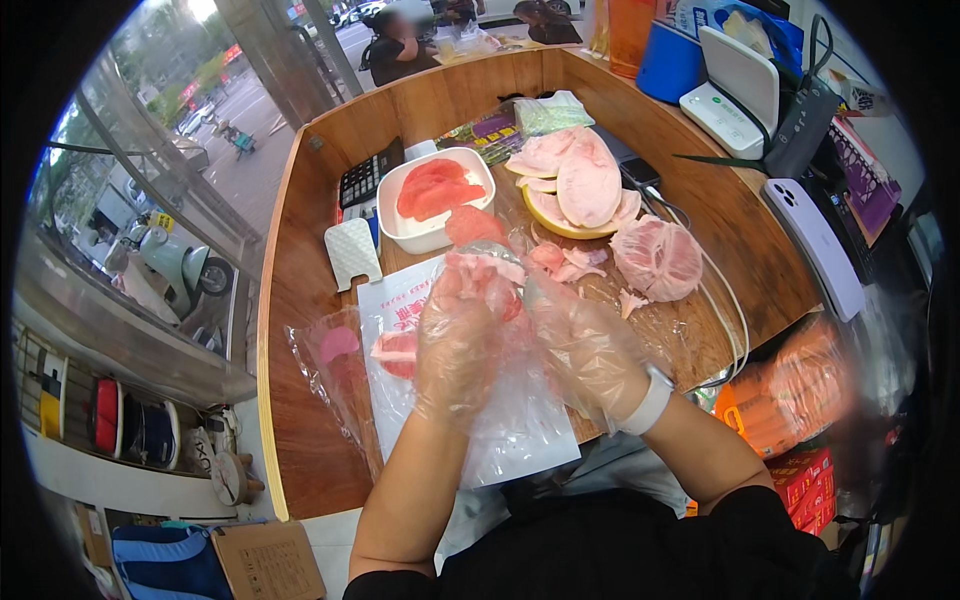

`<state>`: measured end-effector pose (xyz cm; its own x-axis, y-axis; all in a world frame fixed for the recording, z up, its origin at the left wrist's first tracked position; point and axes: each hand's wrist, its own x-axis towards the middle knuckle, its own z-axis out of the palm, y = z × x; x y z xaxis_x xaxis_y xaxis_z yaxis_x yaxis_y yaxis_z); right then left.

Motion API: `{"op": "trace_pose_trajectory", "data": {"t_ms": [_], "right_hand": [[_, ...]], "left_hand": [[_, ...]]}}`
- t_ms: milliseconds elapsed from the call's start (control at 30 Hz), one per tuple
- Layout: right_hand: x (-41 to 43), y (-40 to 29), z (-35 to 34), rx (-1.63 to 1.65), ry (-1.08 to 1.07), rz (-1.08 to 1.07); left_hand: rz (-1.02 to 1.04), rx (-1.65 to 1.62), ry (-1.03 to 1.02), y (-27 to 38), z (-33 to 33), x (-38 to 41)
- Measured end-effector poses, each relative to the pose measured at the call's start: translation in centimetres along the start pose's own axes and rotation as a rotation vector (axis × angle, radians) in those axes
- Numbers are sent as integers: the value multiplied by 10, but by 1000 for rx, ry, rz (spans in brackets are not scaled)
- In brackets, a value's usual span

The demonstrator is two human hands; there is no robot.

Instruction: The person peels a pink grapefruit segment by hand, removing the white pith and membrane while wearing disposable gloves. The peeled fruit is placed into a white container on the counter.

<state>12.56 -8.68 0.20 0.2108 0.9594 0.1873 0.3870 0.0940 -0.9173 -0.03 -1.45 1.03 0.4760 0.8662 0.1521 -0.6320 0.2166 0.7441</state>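
My left hand (459, 352), in a clear plastic glove, is closed on a piece of pink pomelo (487, 281) above a white plastic bag (525, 457). My right hand (592, 345), gloved too and with a white watch at the wrist, is at the right side of that piece; its fingertips are blurred by the glove. Under my left hand's outer side lies a pomelo segment (394, 354). A white container (437, 241) beyond holds peeled red flesh (435, 189). A peeled pomelo part (658, 259) rests at the right, near scraps of membrane (574, 262) and thick rind (589, 180).
A raised wooden rim (450, 82) surrounds the desk. A calculator (371, 174) stands left of the container, a white cable (731, 300) curves along the right, and a phone (814, 247) lies on the right ledge. People sit beyond the far rim.
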Motion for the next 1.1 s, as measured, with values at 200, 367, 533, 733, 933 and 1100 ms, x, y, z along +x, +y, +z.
{"op": "trace_pose_trajectory", "data": {"t_ms": [200,367,533,733,933,1100], "right_hand": [[4,17,5,11,10,-77],[-3,-12,-2,-220,-7,-14],[-4,-10,-1,-168,-10,90],[-16,-1,0,-100,-52,104],[-16,-19,-8,11,-167,263],[-22,-12,-19,512,-318,399]], "left_hand": [[-34,2,15,2,5,0],[-13,-45,34,4,1,-1],[-6,-65,28,-2,-3,1],[47,-42,71,11,3,2],[41,-66,25,9,-4,4],[78,-28,57,10,-2,5]]}}
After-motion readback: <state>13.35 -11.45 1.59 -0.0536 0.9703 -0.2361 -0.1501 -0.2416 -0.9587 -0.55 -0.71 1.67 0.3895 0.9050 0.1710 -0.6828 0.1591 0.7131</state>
